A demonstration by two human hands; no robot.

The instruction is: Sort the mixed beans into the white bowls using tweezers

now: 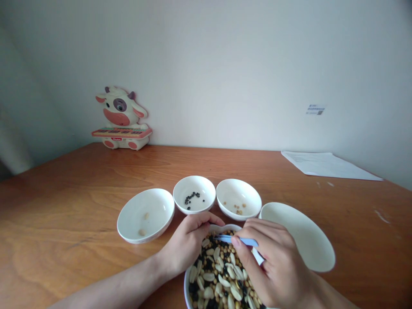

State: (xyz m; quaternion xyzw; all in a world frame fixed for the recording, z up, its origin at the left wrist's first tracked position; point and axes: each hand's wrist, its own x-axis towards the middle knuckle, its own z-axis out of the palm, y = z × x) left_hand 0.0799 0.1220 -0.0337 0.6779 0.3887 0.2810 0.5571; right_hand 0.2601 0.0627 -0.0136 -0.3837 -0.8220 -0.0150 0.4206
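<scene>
My right hand (pixel 279 262) pinches a pair of light blue tweezers (pixel 246 241). Their tips reach into the far side of a white bowl (pixel 187 288) full of mixed peanuts, black beans and yellow soybeans. Whether the tips grip a bean is too small to tell. My left hand (pixel 191 238) is wrapped over the bowl's far left rim, fingers curled on its edge. Beyond stand a bowl with a few black beans (pixel 192 197) and a bowl with several soybeans (pixel 238 208). To the left, a wider bowl (pixel 154 214) holds pale peanut pieces.
An oval white bowl (pixel 299 234) stands at the right, partly behind my right hand. A cow-shaped toy keyboard (pixel 122 120) sits at the back left by the wall. White paper sheets (pixel 328 165) lie at the back right of the wooden table (pixel 71 206).
</scene>
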